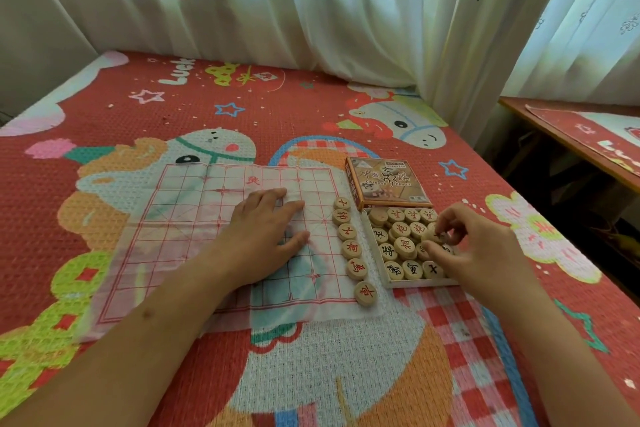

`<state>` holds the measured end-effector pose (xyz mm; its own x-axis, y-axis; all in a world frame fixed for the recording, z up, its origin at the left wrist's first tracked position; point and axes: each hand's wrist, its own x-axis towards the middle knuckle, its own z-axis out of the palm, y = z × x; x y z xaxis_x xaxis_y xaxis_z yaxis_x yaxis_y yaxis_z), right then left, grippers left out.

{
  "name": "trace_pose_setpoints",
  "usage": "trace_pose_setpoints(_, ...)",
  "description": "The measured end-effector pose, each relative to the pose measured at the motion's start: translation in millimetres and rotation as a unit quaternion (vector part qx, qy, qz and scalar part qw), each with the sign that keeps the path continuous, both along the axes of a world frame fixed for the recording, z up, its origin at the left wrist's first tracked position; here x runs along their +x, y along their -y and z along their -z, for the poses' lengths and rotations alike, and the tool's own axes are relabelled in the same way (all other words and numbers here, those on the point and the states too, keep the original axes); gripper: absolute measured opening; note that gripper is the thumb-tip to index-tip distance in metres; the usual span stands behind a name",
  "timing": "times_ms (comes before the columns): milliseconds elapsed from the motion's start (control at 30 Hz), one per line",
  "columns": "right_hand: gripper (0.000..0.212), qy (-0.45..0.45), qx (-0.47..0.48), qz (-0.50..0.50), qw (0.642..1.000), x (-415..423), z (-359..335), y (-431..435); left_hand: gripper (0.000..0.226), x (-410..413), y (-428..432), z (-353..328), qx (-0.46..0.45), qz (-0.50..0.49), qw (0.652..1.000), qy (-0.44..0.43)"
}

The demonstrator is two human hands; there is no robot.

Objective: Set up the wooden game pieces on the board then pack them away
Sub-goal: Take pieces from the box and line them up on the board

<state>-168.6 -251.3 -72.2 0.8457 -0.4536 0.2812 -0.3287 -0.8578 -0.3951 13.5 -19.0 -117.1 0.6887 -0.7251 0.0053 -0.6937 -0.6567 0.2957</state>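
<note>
Left hand [268, 236]: flat, fingers spread, pressing on the paper board [194, 218].
Right hand [474, 246]: pinching a wooden piece [433, 235] over the box [408, 282].
Board's right edge: six pieces [349, 231] in a row.

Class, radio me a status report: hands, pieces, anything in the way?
Left hand flat on paper board. Right hand pinches one wooden piece over the box tray. Six pieces line board's right edge. Nothing in the way.
</note>
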Motion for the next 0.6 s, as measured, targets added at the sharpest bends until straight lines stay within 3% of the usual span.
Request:
trace_pose_setpoints(67, 0.026, 0.024, 0.004, -0.012, 1.0, 3, -2, -10, 0.062, 1, 0, 0, -0.002, 0.0, 1.0, 0.002)
trace_pose_setpoints(267, 0.032, -0.045, -0.016, -0.025, 0.999, 15, 16, -19, 0.062, 2, -1, 3, -0.009, 0.003, 1.0, 0.003)
trace_pose_setpoints(467, 0.032, 0.04, -0.02, -0.052, 0.998, 40, -12, -31, 0.062, 3, -1, 4, -0.011, 0.003, 1.0, 0.005)
trace_pose_setpoints(600, 0.033, 0.023, -0.001, -0.097, 0.995, 104, -13, -33, 0.063, 3, -1, 4, -0.01, 0.003, 1.0, 0.004)
